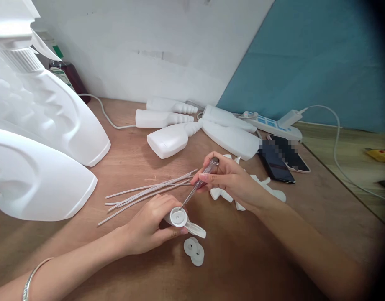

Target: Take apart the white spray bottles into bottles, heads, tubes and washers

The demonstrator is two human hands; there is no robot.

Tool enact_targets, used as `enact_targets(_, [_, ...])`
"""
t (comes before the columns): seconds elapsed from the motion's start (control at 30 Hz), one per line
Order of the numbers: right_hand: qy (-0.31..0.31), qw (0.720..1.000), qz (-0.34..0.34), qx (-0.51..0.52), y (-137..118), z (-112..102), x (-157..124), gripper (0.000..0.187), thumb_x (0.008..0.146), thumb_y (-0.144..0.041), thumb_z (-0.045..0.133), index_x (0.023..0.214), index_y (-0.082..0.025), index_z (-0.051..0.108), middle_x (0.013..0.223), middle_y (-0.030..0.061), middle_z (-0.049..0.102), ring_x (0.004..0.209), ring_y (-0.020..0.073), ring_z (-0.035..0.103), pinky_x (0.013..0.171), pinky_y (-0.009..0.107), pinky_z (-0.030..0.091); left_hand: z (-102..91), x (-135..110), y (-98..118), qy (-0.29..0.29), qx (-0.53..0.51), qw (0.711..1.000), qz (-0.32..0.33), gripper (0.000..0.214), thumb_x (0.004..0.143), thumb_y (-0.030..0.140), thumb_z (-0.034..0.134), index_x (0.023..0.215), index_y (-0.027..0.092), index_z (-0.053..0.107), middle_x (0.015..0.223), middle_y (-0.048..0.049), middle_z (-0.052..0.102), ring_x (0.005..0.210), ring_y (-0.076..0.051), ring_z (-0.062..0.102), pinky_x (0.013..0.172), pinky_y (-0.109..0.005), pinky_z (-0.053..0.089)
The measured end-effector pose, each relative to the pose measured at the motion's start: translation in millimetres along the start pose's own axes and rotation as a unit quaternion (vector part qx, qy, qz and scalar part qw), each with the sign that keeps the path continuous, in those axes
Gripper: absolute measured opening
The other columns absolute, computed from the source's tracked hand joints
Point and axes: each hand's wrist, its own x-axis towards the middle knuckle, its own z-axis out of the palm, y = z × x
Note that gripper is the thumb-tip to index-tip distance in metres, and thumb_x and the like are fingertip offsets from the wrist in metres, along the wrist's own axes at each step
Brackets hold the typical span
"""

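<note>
Clearly, both hands are occupied. The left hand (153, 225) is curled around a white nozzle (178, 217), thumb along the near side and fingers wrapped over the far side, so that its round open end faces up. A lever (197, 230) juts from the nozzle to the right, past the thumb tip. The right hand (230, 177) pinches a screwdriver (209, 168) by its handle between thumb and fingers, the shaft slanting down to the left. The tip is at the far rim of the nozzle's opening; whether it presses there cannot be told. The nozzle is held above the surface (132, 278), near the middle of the view.

Just beside the nozzle, on the near side, pale washers (197, 256) lie overlapping. Thin white tubes (145, 193) lie beyond the left hand, and loose white parts (221, 194) lie behind the right. Farther back, white bottles (169, 142) rest on their sides, with two phones (275, 163) to their right.
</note>
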Motion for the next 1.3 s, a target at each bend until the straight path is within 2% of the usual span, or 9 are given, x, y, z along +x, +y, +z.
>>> enact_targets(0.2, [-0.007,1.0,0.013,0.014,1,-3,1,0.027,0.074,-0.018,0.065,0.077,-0.021,0.038,0.069,-0.0001,0.068,0.066,0.0145,0.065,0.062,0.028,0.053,1.2,-2,-1,0.006,-0.008,1.0,-0.009,0.019,0.083,0.032,0.055,0.093,0.017,0.053,0.086,-0.0033,0.058,0.078,-0.015,0.05,0.072,-0.027,0.037])
enact_targets(0.37, [-0.027,0.999,0.008,0.017,5,-1,-1,0.024,0.076,-0.02,0.063,0.079,-0.021,0.039,0.073,-0.0001,0.068,0.066,0.0133,0.065,0.066,0.028,0.053,2.3,-3,-2,0.01,-0.008,1.0,-0.022,0.016,0.083,0.031,0.055,0.089,0.017,0.053,0.083,-0.003,0.058,0.075,-0.015,0.049,0.071,-0.028,0.037])
enact_targets(0.57, [0.009,1.0,-0.016,0.016,6,0,-4,0.026,0.075,-0.023,0.065,0.081,-0.021,0.04,0.076,0.0005,0.069,0.07,0.0149,0.065,0.068,0.031,0.053,2.3,-4,-2,0.025,-0.035,0.999,-0.031,0.013,0.084,0.029,0.054,0.088,0.017,0.053,0.085,-0.0035,0.057,0.077,-0.015,0.049,0.072,-0.027,0.038])
enact_targets(0.77, [0.038,0.999,-0.031,0.014,3,1,-6,0.024,0.077,-0.022,0.063,0.079,-0.022,0.039,0.076,0.0,0.069,0.071,0.0147,0.065,0.068,0.028,0.053,2.4,-5,-3,0.037,-0.038,0.997,-0.052,0.017,0.084,0.03,0.053,0.092,0.015,0.053,0.086,-0.0046,0.057,0.076,-0.015,0.05,0.07,-0.027,0.039])
enact_targets(0.9, [0.067,0.997,-0.041,0.009,2,2,-8,0.025,0.075,-0.024,0.065,0.079,-0.023,0.04,0.078,-0.0003,0.07,0.075,0.0166,0.066,0.069,0.03,0.053,2.5,-4,-4,0.038,-0.032,0.998,-0.043,0.017,0.084,0.031,0.052,0.093,0.016,0.053,0.086,-0.0051,0.057,0.078,-0.016,0.05,0.072,-0.028,0.04])
enact_targets(1.13, [0.075,0.996,-0.049,0.014,8,12,-11,0.028,0.074,-0.028,0.066,0.08,-0.022,0.039,0.078,0.0,0.069,0.071,0.0156,0.065,0.07,0.032,0.053,2.8,-3,-3,0.038,-0.024,0.997,-0.055,0.018,0.084,0.032,0.052,0.092,0.016,0.054,0.085,-0.0049,0.057,0.077,-0.016,0.05,0.071,-0.028,0.04])
enact_targets(1.3, [0.052,0.996,-0.033,0.058,15,13,-9,0.026,0.076,-0.025,0.065,0.082,-0.022,0.04,0.079,-0.0001,0.069,0.073,0.0136,0.065,0.071,0.029,0.052,2.6,-4,-3,0.035,-0.022,0.997,-0.064,0.017,0.084,0.032,0.052,0.091,0.016,0.053,0.084,-0.0041,0.056,0.075,-0.015,0.049,0.069,-0.026,0.039])
